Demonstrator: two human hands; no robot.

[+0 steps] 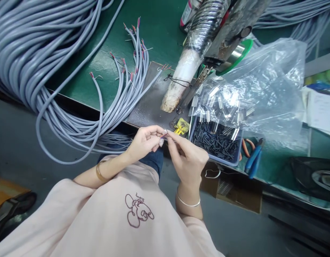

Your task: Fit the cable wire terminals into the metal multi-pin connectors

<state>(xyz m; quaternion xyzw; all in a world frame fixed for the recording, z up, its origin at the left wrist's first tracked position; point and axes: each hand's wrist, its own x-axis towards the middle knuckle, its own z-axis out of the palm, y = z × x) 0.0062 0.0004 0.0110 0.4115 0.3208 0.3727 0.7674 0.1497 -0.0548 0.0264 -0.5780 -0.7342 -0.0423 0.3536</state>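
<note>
In the head view, my left hand [146,143] is closed in a pinch around the stripped end of a cable, with thin red and dark wires [164,135] showing at the fingertips. My right hand [188,154] meets it from the other side, thumb and forefinger pressed together on the wire tips. Both hands are just off the bench's front edge, above my lap. Beyond them a bunch of grey cables [119,107] lies on the bench, stripped ends with coloured wires fanned outward. A small yellow block [182,125] sits just past my right fingers.
A blue bin [236,162] holds short black tubes [211,141], under a clear plastic bag [272,89] with metal connectors. Blue-handled cutters [253,162] lie right of it. A taped pipe [185,64] angles down over a dark plate [146,107]. Coiled grey cable [28,46] fills the upper left.
</note>
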